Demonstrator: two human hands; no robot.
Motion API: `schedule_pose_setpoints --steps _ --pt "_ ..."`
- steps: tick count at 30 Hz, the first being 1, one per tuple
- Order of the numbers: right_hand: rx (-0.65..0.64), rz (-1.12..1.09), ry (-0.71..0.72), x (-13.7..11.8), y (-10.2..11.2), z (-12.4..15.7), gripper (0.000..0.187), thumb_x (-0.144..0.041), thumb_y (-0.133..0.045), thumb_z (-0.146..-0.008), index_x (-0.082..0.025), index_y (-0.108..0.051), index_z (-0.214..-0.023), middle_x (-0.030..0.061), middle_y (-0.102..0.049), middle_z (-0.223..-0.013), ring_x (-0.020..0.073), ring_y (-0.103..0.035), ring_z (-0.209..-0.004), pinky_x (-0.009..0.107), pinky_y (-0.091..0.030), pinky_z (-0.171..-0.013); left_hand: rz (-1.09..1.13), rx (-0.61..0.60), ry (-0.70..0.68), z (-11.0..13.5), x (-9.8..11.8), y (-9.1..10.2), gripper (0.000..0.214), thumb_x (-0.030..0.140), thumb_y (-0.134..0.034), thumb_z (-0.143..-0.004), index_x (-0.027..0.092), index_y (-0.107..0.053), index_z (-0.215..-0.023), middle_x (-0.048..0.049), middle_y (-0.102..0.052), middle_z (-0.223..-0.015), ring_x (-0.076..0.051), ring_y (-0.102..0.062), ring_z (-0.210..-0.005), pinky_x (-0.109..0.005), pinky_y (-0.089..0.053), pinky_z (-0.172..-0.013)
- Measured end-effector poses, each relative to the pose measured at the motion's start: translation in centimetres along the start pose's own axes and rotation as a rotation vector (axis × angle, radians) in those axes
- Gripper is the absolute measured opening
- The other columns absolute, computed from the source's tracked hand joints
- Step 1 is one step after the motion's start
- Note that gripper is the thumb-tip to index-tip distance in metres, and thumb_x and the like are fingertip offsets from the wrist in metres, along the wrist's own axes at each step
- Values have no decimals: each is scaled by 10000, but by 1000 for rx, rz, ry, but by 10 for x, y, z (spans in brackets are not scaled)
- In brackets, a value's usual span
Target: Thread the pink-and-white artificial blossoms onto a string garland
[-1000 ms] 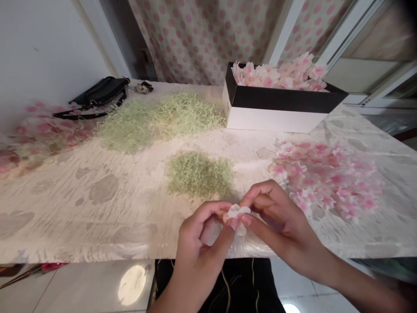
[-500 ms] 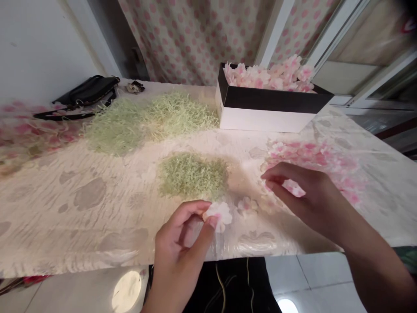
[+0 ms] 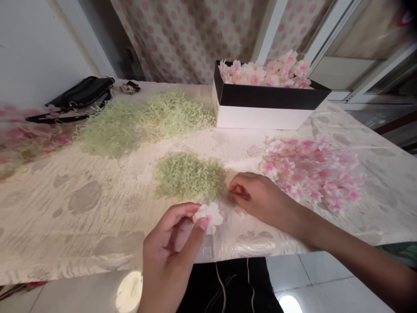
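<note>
Pink-centred blossom [image 3: 212, 215] by the worktop's [image 3: 127, 182] near edge

White and spread open, it faces up, pinched in the left fingers [image 3: 198, 228]. Just beyond lies a fluffy green clump [image 3: 190, 176]; contact with the right fingers [image 3: 240, 200] is unclear.

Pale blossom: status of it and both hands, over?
Left hand pinching blossom, pink centre showing. Right hand beside green clump, grip unclear. Left thumb overlaps blossom's edge.

Right hand [image 3: 263, 195] shifted leftward to frame centre.
0.5 s earlier: by pink flowers [image 3: 317, 169], right of frame; now beside green clump [image 3: 189, 176].
</note>
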State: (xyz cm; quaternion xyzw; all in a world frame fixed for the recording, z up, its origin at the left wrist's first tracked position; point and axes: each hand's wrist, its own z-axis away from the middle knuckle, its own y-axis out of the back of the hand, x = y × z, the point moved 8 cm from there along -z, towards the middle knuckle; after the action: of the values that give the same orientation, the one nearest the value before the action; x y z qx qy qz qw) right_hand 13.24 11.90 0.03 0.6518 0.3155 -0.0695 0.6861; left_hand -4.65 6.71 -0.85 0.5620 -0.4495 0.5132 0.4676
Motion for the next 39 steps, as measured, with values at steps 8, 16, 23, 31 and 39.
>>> schedule_pose_setpoints --steps 8,16,23,31,39 --pt "-42 -141 43 -8 8 3 205 -24 -470 -792 -208 -468 -701 -16 -520 -674 141 -495 -615 284 -379 -568 -16 -6 5 1 1 -1 138 184 -754 -747 272 -709 -842 63 -683 -719 -74 -649 -649 -85 -517 -623" --pt "-104 -841 -137 1 8 9 79 -127 -604 -808 -198 -613 -841 7 -648 -803 134 -614 -720 272 -494 -649 19 -20 19 1 3 -2 123 190 -746 -758 272 -703 -839 63 -686 -718 -89 -675 -678 -103 -535 -648" --pt "-121 -1061 -204 0 3 21 120 -172 -574 -888 -196 -647 -796 -5 -623 -730 116 -585 -689 252 -474 -674 27 -37 12 1 5 -4 133 155 -727 -767 268 -701 -832 62 -697 -750 -81 -674 -692 -92 -531 -656" --pt "-106 -1106 -214 4 -1 26 94 -170 -569 -895 -204 -624 -827 -18 -585 -720 111 -553 -699 239 -446 -676 45 -30 19 2 4 -6 153 148 -732 -764 276 -705 -842 64 -701 -772 -78 -671 -701 -90 -531 -665" --pt "-11 -1149 -207 6 1 32 76 -197 -671 -851 -240 -661 -912 -13 -733 -758 108 -638 -661 254 -525 -681 28 -31 -22 4 6 -6 153 143 -731 -756 271 -707 -836 60 -695 -742 -82 -665 -682 -93 -534 -647"
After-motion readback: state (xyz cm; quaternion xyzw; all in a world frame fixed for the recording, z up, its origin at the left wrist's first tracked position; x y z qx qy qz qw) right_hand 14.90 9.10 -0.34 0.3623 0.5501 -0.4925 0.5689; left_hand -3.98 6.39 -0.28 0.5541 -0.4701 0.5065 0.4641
